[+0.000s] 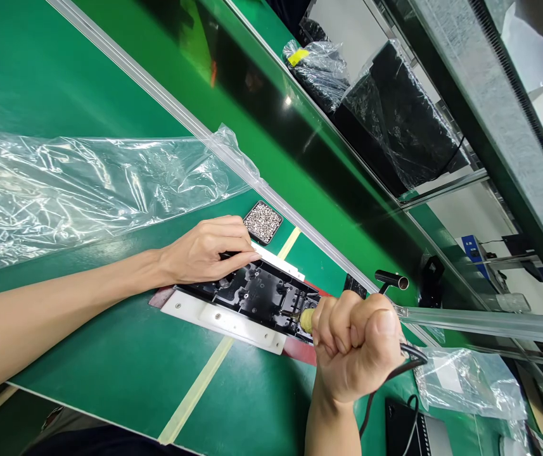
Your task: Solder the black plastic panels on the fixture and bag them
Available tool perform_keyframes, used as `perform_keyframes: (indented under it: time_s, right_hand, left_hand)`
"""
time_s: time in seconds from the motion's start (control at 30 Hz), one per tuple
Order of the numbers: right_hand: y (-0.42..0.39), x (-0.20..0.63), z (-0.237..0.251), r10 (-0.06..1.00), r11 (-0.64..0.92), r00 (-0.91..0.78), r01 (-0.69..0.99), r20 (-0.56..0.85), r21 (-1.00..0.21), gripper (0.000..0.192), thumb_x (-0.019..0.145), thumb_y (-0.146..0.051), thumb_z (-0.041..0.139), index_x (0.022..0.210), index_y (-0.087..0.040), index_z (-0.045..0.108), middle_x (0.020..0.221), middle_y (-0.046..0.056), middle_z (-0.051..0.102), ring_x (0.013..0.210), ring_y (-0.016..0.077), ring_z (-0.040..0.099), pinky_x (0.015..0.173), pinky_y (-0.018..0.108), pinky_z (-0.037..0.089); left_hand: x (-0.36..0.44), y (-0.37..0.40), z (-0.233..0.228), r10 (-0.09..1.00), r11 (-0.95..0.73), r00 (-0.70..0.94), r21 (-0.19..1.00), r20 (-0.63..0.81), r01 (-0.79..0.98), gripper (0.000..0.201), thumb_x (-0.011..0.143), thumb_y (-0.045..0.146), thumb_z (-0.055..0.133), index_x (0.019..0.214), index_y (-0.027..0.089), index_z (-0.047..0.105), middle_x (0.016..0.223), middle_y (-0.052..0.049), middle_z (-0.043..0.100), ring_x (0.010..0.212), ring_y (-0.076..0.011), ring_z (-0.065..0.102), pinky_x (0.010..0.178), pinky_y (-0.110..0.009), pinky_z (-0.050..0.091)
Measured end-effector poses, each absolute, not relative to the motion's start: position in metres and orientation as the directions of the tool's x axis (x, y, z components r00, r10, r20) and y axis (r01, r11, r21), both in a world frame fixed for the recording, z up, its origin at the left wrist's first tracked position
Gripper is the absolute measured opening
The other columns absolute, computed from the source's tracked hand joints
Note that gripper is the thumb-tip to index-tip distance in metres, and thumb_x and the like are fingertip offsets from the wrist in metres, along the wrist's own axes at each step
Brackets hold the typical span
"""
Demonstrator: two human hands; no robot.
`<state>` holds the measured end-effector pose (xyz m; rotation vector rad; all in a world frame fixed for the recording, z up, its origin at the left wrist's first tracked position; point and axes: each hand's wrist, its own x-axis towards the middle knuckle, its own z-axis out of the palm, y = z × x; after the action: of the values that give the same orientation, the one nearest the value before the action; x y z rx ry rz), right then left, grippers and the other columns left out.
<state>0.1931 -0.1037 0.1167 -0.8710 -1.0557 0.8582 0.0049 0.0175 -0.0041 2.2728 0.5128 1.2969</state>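
Observation:
A black plastic part lies in a white fixture on the green worktable. My left hand rests on the part's far left end, fingers pressing it down. My right hand is a fist around a corded screwdriver whose yellowish tip end meets the part's right end. The tool's black cable trails from under my fist. A small black tray of silver screws sits just beyond my left hand.
A large clear plastic bag lies across the table at left. An aluminium rail borders a dark conveyor belt. Black items in plastic wrap stand at the back. More bags and a black device lie at right.

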Motion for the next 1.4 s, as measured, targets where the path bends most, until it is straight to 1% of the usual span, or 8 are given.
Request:
perform_keyframes:
  time_s: [0.23, 0.63, 1.0, 1.4]
  right_hand:
    - [-0.1042, 0.1934, 0.1159, 0.9, 0.392, 0.274, -0.168, 0.339, -0.905, 0.044, 0.1, -0.029, 0.052, 0.062, -0.02, 0.031, 0.049, -0.009, 0.024, 0.036, 0.0037, 0.019, 0.036, 0.016, 0.023]
    - [-0.105, 0.1923, 0.1157, 0.896, 0.409, 0.254, -0.159, 0.363, -0.898, 0.044, 0.1, -0.029, 0.05, 0.063, -0.019, 0.03, 0.049, -0.009, 0.025, 0.037, 0.0032, 0.02, 0.037, 0.014, 0.026]
    - [-0.1047, 0.1919, 0.1159, 0.898, 0.408, 0.252, -0.172, 0.36, -0.897, 0.042, 0.1, -0.028, 0.049, 0.063, -0.02, 0.03, 0.049, -0.009, 0.024, 0.037, 0.0038, 0.019, 0.036, 0.016, 0.024]
    - [-0.105, 0.192, 0.1151, 0.893, 0.419, 0.248, -0.154, 0.376, -0.895, 0.043, 0.1, -0.029, 0.049, 0.063, -0.02, 0.031, 0.049, -0.009, 0.024, 0.036, 0.0041, 0.019, 0.036, 0.016, 0.023]
  left_hand:
    - [0.0049, 0.0173, -0.0042, 0.538, -0.817, 0.481, 0.569, 0.693, 0.094, 0.017, 0.101, 0.019, 0.068, 0.085, 0.017, 0.072, 0.082, -0.004, 0.072, 0.078, -0.0169, 0.063, 0.076, -0.034, 0.05]
    - [0.0051, 0.0175, -0.0045, 0.521, -0.828, 0.48, 0.554, 0.706, 0.085, 0.014, 0.101, 0.017, 0.069, 0.087, 0.016, 0.072, 0.083, -0.004, 0.072, 0.078, -0.0167, 0.062, 0.075, -0.034, 0.049]
    - [0.0048, 0.0172, -0.0036, 0.539, -0.815, 0.487, 0.572, 0.688, 0.094, 0.019, 0.102, 0.022, 0.067, 0.085, 0.018, 0.073, 0.082, -0.004, 0.072, 0.078, -0.0169, 0.063, 0.075, -0.034, 0.05]
    - [0.0042, 0.0175, -0.0041, 0.536, -0.817, 0.486, 0.569, 0.69, 0.093, 0.017, 0.102, 0.021, 0.068, 0.086, 0.017, 0.073, 0.082, -0.004, 0.072, 0.078, -0.0167, 0.062, 0.075, -0.034, 0.05]
